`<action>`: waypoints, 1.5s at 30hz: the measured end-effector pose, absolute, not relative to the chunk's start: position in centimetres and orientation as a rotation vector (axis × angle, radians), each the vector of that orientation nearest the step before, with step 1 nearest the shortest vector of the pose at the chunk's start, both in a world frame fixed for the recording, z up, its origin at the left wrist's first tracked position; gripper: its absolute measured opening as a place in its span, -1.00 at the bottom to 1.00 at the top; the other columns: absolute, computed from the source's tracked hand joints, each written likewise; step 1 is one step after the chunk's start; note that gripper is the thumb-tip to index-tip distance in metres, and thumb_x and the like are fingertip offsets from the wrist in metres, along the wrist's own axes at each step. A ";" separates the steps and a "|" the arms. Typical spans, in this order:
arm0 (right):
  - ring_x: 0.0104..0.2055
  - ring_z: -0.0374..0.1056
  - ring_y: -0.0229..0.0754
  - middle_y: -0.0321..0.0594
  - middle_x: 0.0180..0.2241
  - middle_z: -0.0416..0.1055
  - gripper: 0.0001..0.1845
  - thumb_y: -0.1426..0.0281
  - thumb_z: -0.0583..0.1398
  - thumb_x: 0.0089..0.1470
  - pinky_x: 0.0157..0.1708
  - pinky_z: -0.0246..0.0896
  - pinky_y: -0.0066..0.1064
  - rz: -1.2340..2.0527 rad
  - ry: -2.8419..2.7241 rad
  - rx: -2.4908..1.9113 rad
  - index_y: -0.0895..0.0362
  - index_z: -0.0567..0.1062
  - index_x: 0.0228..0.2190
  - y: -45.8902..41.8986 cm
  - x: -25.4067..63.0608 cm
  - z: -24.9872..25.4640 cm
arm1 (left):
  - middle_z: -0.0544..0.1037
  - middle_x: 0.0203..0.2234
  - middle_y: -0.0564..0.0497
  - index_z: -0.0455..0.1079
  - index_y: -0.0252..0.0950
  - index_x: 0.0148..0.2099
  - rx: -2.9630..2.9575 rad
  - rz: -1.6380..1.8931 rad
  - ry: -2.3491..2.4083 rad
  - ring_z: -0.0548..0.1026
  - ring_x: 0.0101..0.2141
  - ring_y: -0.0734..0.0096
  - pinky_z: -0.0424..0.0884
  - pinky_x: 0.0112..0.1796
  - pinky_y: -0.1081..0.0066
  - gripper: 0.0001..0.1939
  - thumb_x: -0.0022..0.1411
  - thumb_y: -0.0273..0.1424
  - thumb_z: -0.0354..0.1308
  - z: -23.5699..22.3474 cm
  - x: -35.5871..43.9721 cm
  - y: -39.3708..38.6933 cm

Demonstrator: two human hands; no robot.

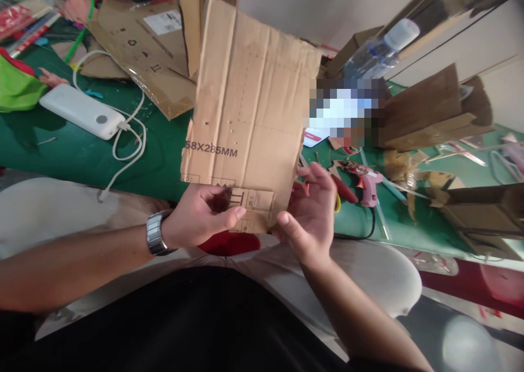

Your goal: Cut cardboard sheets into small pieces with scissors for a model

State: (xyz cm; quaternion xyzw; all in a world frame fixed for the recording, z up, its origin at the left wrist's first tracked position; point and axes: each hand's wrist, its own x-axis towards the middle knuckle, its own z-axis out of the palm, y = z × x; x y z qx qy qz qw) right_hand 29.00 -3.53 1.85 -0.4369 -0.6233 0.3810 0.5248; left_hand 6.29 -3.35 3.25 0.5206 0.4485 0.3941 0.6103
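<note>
Cardboard sheet (249, 105) is held up at a tilt above the near edge of the worktable, its printed face toward the wearer. The left hand (200, 211) grips it by the bottom edge, the thumb lying flat across a small cardboard piece (262, 200) set against the sheet's lower part; this piece bears dark printed marks. The right hand (313, 214) is open, fingers loosely bent, its thumb by the sheet's lower right corner; whether it touches there, I cannot tell.

The sheet itself is plain tan, with 2 clear creases running lengthwise, fine dashed lines, and "58X285MM" in black near the left edge. A few small punctures sit above that print, and the edges look rough, the upper right most of all.

A silver watch (156, 233) circles the left wrist. Beyond the hands, the green worktable (159, 145) carries a pink glue gun (369, 189) to the right and a white power bank (79, 110) to the left. Farther back are a flattened carton (164, 88) and a clear bottle (370, 53) with a white cap.
</note>
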 end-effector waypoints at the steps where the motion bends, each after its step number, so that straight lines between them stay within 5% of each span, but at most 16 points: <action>1: 0.22 0.53 0.22 0.06 0.30 0.44 -0.20 -0.09 0.39 0.23 0.04 0.62 0.05 1.149 -1.425 -1.062 -0.07 0.36 0.34 -3.6 29.0 1.9 | 0.57 -0.58 0.02 0.53 -0.32 -0.43 1.190 0.905 1.030 0.48 -0.54 0.45 0.41 -0.52 0.51 -0.76 0.23 -0.32 0.39 3.2 6.3 -3.4; 6: -0.05 0.67 0.12 -0.06 -0.12 0.74 -0.49 0.04 0.55 0.06 -0.01 0.64 -0.06 1.714 -1.204 -1.146 0.12 0.69 -0.09 -4.0 29.1 2.1 | 0.79 -0.29 -0.12 0.70 -0.34 -0.17 1.161 0.891 0.972 0.73 -0.30 0.20 0.67 -0.28 0.37 -0.82 0.25 -0.34 0.38 2.8 6.6 -3.8; 14: -0.14 0.67 0.02 -0.10 -0.13 0.75 -0.55 0.13 0.57 0.05 -0.07 0.63 -0.18 1.663 -1.113 -1.132 0.12 0.71 -0.12 -4.2 28.6 2.0 | 0.78 -0.05 -0.24 0.64 -0.38 0.03 1.221 0.927 0.899 0.77 -0.07 0.01 0.72 -0.02 0.19 -0.67 0.38 -0.24 0.35 2.4 6.8 -3.8; 19: -0.21 0.66 -0.01 -0.13 -0.19 0.75 -0.55 0.14 0.60 0.00 -0.17 0.64 -0.24 1.633 -1.203 -1.134 0.13 0.70 -0.17 -4.5 28.3 2.6 | 0.74 0.10 -0.20 0.65 -0.31 0.12 1.350 0.825 0.869 0.67 0.17 -0.09 0.59 0.23 0.09 -0.59 0.43 -0.12 0.32 2.0 6.6 -3.7; 26: -0.17 0.67 0.02 -0.07 -0.16 0.75 -0.56 0.10 0.53 0.10 -0.17 0.65 -0.23 1.571 -1.325 -1.145 0.15 0.67 -0.15 -4.7 28.1 3.0 | 0.72 0.15 -0.13 0.65 -0.21 0.18 1.471 0.743 0.899 0.62 0.24 0.01 0.48 0.32 0.11 -0.60 0.53 -0.10 0.19 1.4 6.4 -4.0; 32: -0.14 0.64 0.02 -0.09 -0.13 0.73 -0.46 0.08 0.59 0.00 -0.09 0.63 -0.19 1.643 -1.291 -1.165 0.13 0.64 -0.12 -4.5 27.7 3.2 | 0.73 0.12 -0.16 0.66 -0.22 0.14 1.543 0.776 0.959 0.62 0.23 -0.06 0.46 0.34 0.00 -0.60 0.51 -0.09 0.20 1.5 6.2 -3.8; 35: -0.16 0.61 -0.02 -0.11 -0.12 0.69 -0.44 0.01 0.54 0.08 -0.09 0.59 -0.19 1.692 -1.304 -1.091 0.11 0.62 -0.05 -4.0 28.6 3.2 | 0.77 0.01 -0.16 0.66 -0.22 0.12 1.476 0.786 0.956 0.72 0.05 -0.02 0.60 0.22 0.02 -0.62 0.52 -0.10 0.21 1.8 6.2 -3.6; 37: -0.23 0.57 -0.05 -0.12 -0.19 0.65 -0.48 -0.06 0.40 0.24 -0.18 0.54 -0.22 1.656 -1.444 -1.094 0.12 0.62 -0.05 -3.1 30.2 3.4 | 0.79 -0.09 -0.16 0.64 -0.24 0.11 1.330 0.813 0.927 0.77 -0.24 0.12 0.75 -0.07 0.15 -0.61 0.52 -0.08 0.21 2.0 6.3 -3.5; 40: -0.22 0.54 -0.03 -0.10 -0.20 0.63 -0.61 0.05 0.28 0.39 -0.22 0.45 -0.23 1.136 -1.760 -1.340 0.11 0.63 -0.04 -1.0 33.8 3.9 | 0.78 -0.25 -0.12 0.61 -0.28 0.07 1.075 0.901 0.910 0.66 -0.55 0.30 0.69 -0.50 0.36 -0.57 0.44 -0.02 0.31 2.6 6.2 -3.3; 45: -0.21 0.53 0.08 -0.02 -0.24 0.61 -0.75 0.35 0.22 0.28 -0.13 0.44 -0.12 0.272 -1.987 -1.880 0.13 0.65 -0.08 1.5 39.9 3.4 | 0.71 -0.50 -0.07 0.55 -0.30 -0.23 0.969 0.974 0.899 0.65 -0.61 0.27 0.64 -0.58 0.43 -0.56 0.35 0.02 0.39 3.5 5.7 -2.8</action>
